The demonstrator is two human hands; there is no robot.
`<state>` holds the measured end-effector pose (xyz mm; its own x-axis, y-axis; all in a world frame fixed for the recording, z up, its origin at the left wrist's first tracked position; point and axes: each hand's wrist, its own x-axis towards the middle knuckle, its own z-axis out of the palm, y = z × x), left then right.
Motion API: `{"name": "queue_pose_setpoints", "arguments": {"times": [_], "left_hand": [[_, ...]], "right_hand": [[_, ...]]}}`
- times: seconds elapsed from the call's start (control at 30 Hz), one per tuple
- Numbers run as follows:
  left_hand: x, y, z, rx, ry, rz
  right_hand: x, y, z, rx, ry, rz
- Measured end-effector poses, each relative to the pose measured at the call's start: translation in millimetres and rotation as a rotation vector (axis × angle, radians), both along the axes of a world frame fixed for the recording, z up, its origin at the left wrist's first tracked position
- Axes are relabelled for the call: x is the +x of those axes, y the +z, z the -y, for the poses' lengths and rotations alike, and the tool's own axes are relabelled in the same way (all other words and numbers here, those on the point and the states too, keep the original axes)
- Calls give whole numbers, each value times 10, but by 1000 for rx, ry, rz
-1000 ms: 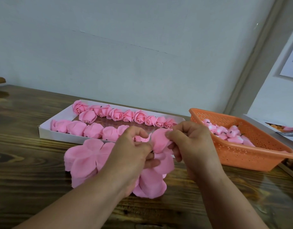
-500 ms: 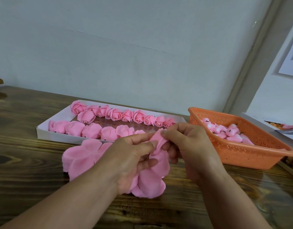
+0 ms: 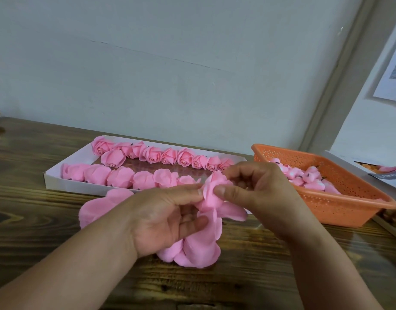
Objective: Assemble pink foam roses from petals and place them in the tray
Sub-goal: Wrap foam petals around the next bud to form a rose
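Wooden table (image 3: 36,220) against plain grey wall (image 3: 170,63).

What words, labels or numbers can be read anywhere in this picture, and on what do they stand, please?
None can be read.
Paper sheet on the wall at right: a grey printed patch, too blurred to read.
Dark strip on the printed card behind the orange basket: pale marks, too small and blurred to read.
White tray, the roses and the petals: no text visible.
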<state>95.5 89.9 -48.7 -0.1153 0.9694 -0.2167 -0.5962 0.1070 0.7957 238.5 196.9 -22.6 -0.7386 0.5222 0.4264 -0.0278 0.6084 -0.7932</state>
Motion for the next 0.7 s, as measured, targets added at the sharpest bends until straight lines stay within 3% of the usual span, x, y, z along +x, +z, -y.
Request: {"name": "queue_pose_setpoints", "arguments": {"times": [0.23,0.7], "left_hand": [[20,1,32,-32,-59,-71],[-15,45,98,-31,-51,-560]], "right_hand": [[76,22,-17,-47,237,77],[77,19,-34,37,211,161]]}}
